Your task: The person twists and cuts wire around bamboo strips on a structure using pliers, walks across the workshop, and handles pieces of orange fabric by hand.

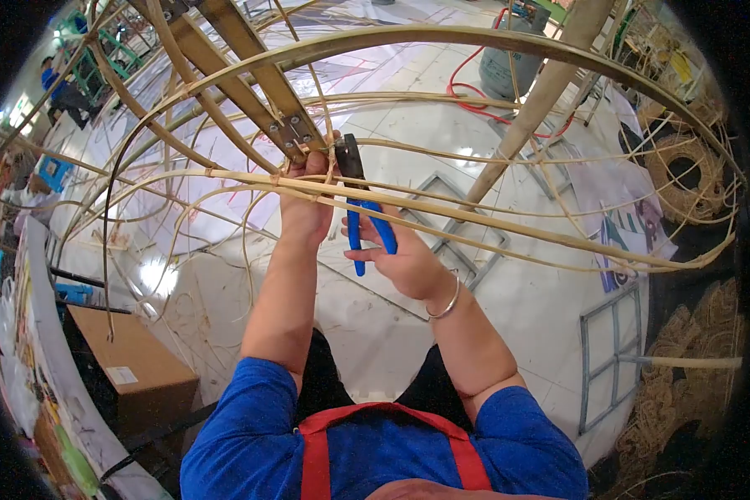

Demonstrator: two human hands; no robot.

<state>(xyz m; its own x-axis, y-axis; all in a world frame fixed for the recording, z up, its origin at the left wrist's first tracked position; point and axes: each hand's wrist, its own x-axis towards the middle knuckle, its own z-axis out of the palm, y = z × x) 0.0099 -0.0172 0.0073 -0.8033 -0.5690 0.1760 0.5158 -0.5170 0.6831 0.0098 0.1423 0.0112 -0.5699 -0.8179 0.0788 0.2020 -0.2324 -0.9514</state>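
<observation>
Blue short-sleeved shirt [383, 467] — red straps [316, 462] (plus silver bangle [453, 302])

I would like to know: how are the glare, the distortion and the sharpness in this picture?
Head view: white glare on the floor, brightest just above the box; head view: dark rounded corners, apparent wide-angle bending near the rim; head view: pliers fairly clear, far-left clutter softer.

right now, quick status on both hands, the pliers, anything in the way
Right hand gripping blue-handled pliers, handles spread. Left hand at foot of metal frame, near pliers' head. Long pale strips crossing close by both hands, maybe obstructing.
</observation>
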